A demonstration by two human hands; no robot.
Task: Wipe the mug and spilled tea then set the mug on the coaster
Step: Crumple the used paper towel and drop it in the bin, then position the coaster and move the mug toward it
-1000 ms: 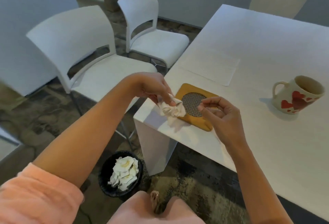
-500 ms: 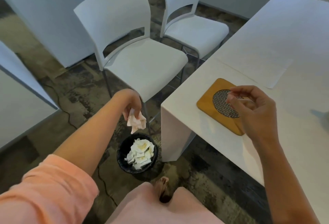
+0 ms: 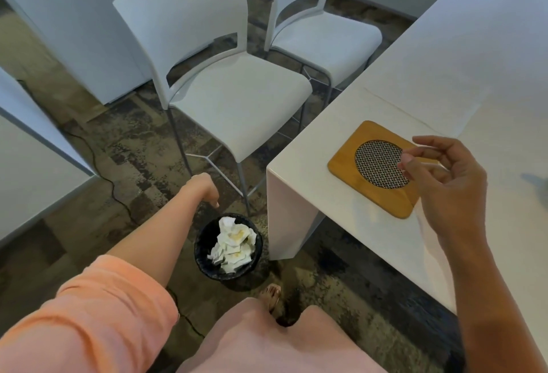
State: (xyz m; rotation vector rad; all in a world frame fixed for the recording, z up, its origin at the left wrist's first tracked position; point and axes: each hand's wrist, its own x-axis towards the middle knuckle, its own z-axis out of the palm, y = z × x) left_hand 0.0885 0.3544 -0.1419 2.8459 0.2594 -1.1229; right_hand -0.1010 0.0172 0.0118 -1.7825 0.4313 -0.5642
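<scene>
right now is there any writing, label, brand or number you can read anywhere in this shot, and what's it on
None: no readable text anywhere in this view.
The coaster shows only bare wood and a woven mesh disc, with no mark.
The bin is plain black; the crumpled tissues in it carry yellowish stains, not print.
The table, the near chair and the far chair are plain white.

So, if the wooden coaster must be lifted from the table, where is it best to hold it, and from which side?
Probably pinch the coaster at its left corner, coming from the table's left edge. It lies flat, so only the thin rim offers a grip, and that corner sits nearest the edge. The right hand hovers over its right part; the left hand is down over the bin.
</scene>
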